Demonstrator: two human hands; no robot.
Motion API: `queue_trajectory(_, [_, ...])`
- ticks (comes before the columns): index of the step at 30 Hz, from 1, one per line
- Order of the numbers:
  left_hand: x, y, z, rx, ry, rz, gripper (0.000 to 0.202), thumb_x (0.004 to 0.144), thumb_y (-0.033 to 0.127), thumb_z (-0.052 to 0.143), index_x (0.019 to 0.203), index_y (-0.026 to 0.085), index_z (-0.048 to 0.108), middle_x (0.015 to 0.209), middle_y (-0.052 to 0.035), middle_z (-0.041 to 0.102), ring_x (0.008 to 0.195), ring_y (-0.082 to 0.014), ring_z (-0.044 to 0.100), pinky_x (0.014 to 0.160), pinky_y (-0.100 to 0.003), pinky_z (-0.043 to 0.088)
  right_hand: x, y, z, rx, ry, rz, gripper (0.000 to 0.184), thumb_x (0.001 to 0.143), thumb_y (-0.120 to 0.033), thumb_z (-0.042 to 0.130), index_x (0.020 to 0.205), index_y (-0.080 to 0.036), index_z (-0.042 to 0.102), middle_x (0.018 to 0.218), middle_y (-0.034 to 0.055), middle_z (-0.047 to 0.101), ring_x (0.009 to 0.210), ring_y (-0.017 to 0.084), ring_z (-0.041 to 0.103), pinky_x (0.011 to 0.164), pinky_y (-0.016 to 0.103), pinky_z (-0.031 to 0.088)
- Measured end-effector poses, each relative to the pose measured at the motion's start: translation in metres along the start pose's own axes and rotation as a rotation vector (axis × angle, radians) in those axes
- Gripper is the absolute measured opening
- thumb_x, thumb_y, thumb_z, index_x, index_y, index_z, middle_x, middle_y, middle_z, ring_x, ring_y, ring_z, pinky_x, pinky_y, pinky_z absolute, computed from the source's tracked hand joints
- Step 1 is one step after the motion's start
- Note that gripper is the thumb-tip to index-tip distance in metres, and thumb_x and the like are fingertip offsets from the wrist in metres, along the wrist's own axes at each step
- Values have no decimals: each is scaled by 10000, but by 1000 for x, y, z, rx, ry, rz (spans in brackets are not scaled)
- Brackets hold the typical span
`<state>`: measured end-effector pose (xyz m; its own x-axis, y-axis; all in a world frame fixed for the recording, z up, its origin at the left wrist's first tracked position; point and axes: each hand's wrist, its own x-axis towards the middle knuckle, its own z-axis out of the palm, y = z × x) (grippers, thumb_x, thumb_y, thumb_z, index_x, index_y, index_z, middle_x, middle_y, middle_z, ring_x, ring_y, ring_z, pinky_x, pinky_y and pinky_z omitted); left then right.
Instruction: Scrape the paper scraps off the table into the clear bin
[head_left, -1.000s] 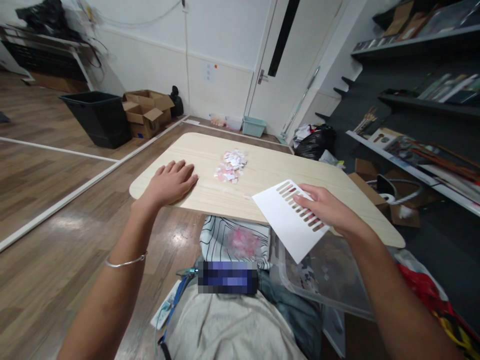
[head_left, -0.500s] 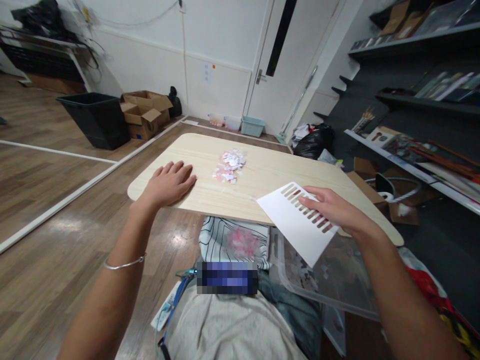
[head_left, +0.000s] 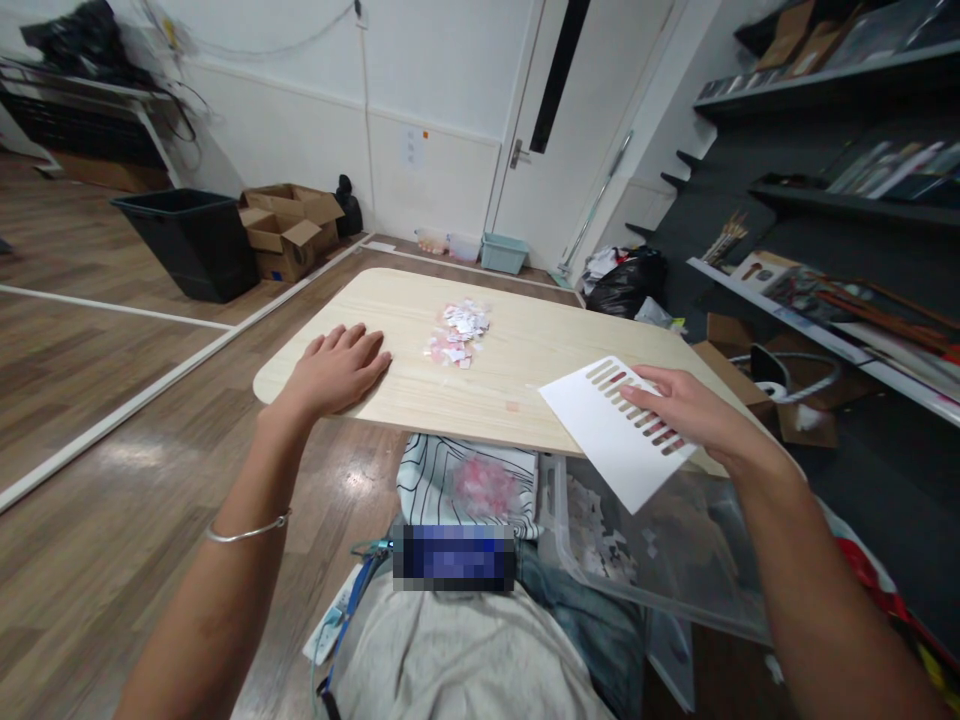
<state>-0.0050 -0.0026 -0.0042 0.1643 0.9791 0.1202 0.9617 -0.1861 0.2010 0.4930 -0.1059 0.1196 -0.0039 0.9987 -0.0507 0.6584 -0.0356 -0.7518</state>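
Note:
My left hand (head_left: pixel 335 370) lies flat, fingers together and stretched out, on the near left part of a light wooden table (head_left: pixel 525 345). My right hand (head_left: pixel 686 408) grips a white card with a row of slots (head_left: pixel 611 430) at the table's near right edge; the card hangs over the edge. A small heap of pink and white paper bits (head_left: pixel 457 333) lies at the middle of the table, between the two hands and farther away.
A clear plastic bin (head_left: pixel 675 560) with scraps stands below the table's right edge, beside my lap. A black bin (head_left: pixel 187 240) and cardboard boxes (head_left: pixel 289 228) stand at the far left. Dark shelves (head_left: pixel 840 200) run along the right wall. A door is behind.
My right hand has slid the slotted card to the right along the table's near edge. My left hand has stayed in place.

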Motion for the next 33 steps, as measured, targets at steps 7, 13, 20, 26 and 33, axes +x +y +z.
queue_trajectory(7, [1,-2,4,-2,31,3,757,1286,610,365,1868,274,713,2034,-169,579,1907,-458,485,1531,-651,408,12,-20,18,53,-45,19,439,944,-540,997,1244,-225,935,951,73,917,675,229,770,580,305,629])
queue_trajectory(13, [2,-5,6,-15,44,9,735,1287,619,381,1856,300,719,2006,-160,615,1892,-454,502,1523,-657,412,25,-56,28,-188,121,-353,384,1076,-571,870,1241,-233,946,1115,105,954,1008,335,887,847,387,729])
queue_trajectory(20, [0,-2,4,7,22,-7,789,1293,655,312,1867,281,702,2046,-156,560,1919,-452,463,1545,-629,388,-13,-85,28,-517,58,-735,323,1208,-288,711,1330,-298,1010,1346,83,1003,1316,336,950,1213,429,731])
queue_trajectory(26, [1,-2,2,-5,12,4,790,1289,632,316,1874,259,693,2048,-172,557,1917,-458,466,1541,-643,389,-14,-56,51,-671,-39,-823,606,1068,17,664,1469,-282,1008,1513,78,969,1375,307,968,1224,406,752])
queue_trajectory(33, [2,-4,1,-2,9,9,785,1292,666,333,1866,274,697,2044,-172,561,1923,-443,460,1536,-633,398,-33,-41,66,-770,-20,-800,608,1025,83,725,1407,-285,1022,1407,93,992,1292,318,992,1144,396,784])
